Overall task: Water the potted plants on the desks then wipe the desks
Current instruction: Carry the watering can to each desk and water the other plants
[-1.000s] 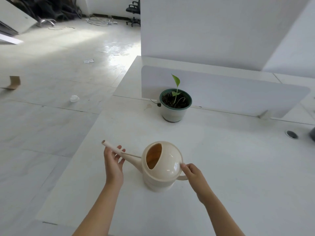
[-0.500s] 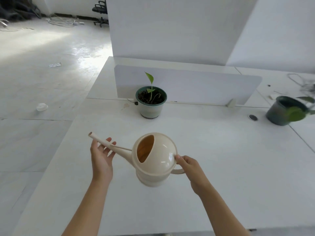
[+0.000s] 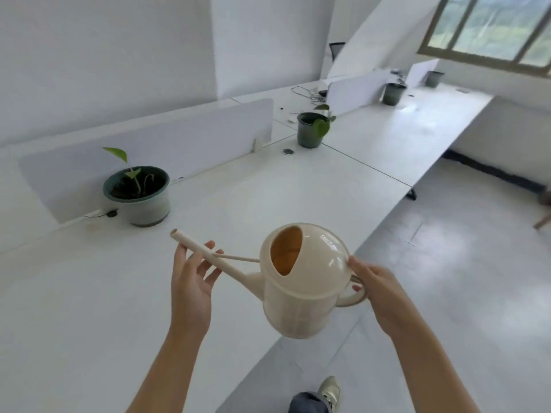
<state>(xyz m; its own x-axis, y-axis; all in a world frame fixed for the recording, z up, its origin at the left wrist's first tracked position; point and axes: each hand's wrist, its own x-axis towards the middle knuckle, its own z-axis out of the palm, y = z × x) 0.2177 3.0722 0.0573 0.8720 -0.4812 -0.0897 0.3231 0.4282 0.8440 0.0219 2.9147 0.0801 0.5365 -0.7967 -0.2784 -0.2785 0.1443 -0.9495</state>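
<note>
A cream watering can (image 3: 301, 278) hangs in the air over the front edge of the white desk (image 3: 89, 293). My right hand (image 3: 375, 287) grips its handle. My left hand (image 3: 190, 275) supports the long spout from below, fingers loosely curled around it. The spout tip points left toward a pale pot with a green rim and a small seedling (image 3: 138, 195), which stands against the grey divider panel (image 3: 155, 144). A dark green pot with a leafy plant (image 3: 311, 129) stands farther right on the adjoining desk.
Two more dark pots (image 3: 393, 93) (image 3: 433, 78) stand on the far desks near a window. A cable (image 3: 98, 215) lies by the near pot, and a round grommet (image 3: 288, 151) is set in the desk. Open floor lies to the right; my shoe (image 3: 329, 391) is at the bottom.
The view has swung right and tilted, revealing further desks and the window. The watering can has risen off the desk and moved toward its front edge, both hands staying on it.
</note>
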